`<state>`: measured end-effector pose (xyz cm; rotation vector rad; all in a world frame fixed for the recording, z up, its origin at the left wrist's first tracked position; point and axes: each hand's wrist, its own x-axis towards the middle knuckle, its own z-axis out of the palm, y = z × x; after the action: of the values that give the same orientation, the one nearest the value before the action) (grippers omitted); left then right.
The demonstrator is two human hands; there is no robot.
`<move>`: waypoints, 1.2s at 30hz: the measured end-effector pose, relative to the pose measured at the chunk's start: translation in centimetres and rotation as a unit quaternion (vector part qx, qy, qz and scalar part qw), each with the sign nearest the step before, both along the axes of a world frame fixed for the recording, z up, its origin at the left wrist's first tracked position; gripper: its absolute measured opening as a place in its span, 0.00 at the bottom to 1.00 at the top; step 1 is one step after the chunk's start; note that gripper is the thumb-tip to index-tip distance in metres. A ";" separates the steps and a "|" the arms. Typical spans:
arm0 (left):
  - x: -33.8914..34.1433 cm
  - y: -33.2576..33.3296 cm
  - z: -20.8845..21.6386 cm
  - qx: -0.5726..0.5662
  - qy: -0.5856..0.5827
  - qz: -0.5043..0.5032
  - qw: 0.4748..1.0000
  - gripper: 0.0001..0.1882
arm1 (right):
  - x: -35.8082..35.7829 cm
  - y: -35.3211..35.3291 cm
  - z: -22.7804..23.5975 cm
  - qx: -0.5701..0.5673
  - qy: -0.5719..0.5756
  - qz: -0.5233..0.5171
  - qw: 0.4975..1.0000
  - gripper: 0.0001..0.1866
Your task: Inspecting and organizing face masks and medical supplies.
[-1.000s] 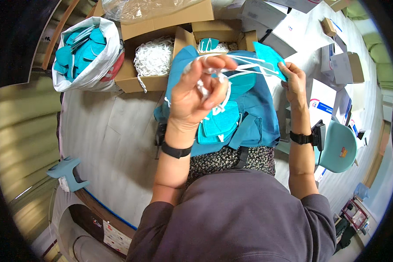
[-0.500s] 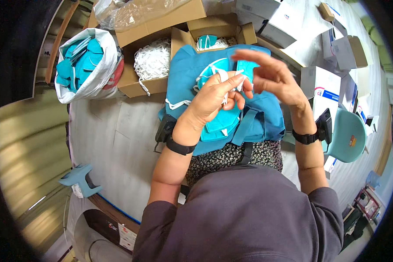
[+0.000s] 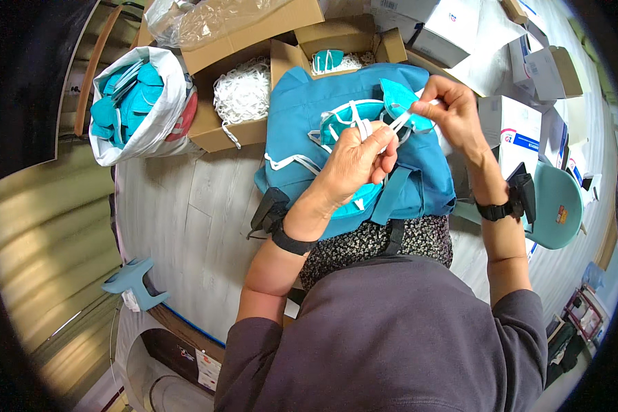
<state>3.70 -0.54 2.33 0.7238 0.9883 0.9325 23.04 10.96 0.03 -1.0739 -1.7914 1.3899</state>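
My left hand (image 3: 357, 161) is closed around white elastic straps (image 3: 398, 123), its thumb pressed over them. To its right, my right hand (image 3: 453, 113) pinches the stretched strap ends between thumb and forefinger. A teal face mask (image 3: 396, 99) hangs beside those fingertips, partly behind them. Under and beyond my left hand, more teal masks with white straps (image 3: 333, 130) lie on a blue cloth apron (image 3: 292, 110) over my lap. Another mask (image 3: 357, 204) is partly hidden below my left hand.
A white bag (image 3: 175, 103) full of teal mask pieces stands at far left. Cardboard boxes hold a heap of white straps (image 3: 244, 93) and a teal mask (image 3: 328, 59). White cartons (image 3: 515, 127) and a teal chair (image 3: 559, 209) are on the right; a small blue stool (image 3: 136, 283) is lower left.
My right hand has closed from spread fingers into a pinch on the straps and moved slightly right. The straps are now drawn out between both hands, and a mask beside them has lifted.
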 end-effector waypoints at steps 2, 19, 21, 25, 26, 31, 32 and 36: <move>0.0 -0.6 0.1 -0.010 0.024 -0.010 1.000 0.20 | 1.3 1.4 -0.9 0.058 -0.015 -0.030 0.998 0.11; -1.6 -3.2 -0.1 -0.101 -0.065 -0.142 0.983 0.06 | 0.9 -0.6 4.5 0.063 -0.218 0.171 0.959 0.16; -1.6 -3.0 0.1 -0.084 -0.075 -0.162 0.980 0.06 | -0.8 -1.0 6.6 0.040 -0.107 0.251 0.961 0.20; -1.6 -2.6 1.0 -0.090 -0.121 -0.153 0.977 0.09 | -3.5 -2.0 6.5 -0.096 -0.013 0.366 0.926 0.16; -2.0 -2.4 0.9 -0.078 -0.132 -0.166 0.974 0.12 | -3.6 -2.0 6.0 -0.086 -0.015 0.370 0.925 0.14; -2.0 -2.6 -0.3 -0.112 -0.193 -0.127 0.966 0.23 | -3.2 -1.6 4.5 -0.013 -0.044 0.341 0.939 0.10; -2.0 -2.7 -0.6 -0.116 -0.203 -0.119 0.965 0.24 | -3.2 -1.5 4.0 0.053 -0.018 0.323 0.945 0.09; -2.0 -2.5 -0.6 -0.105 -0.186 -0.109 0.971 0.24 | -2.7 -1.6 5.5 -0.087 -0.045 0.276 0.956 0.08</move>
<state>1.69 -3.04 1.68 0.4475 0.6479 0.7233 20.37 9.38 5.49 -0.7520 -2.1746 1.8766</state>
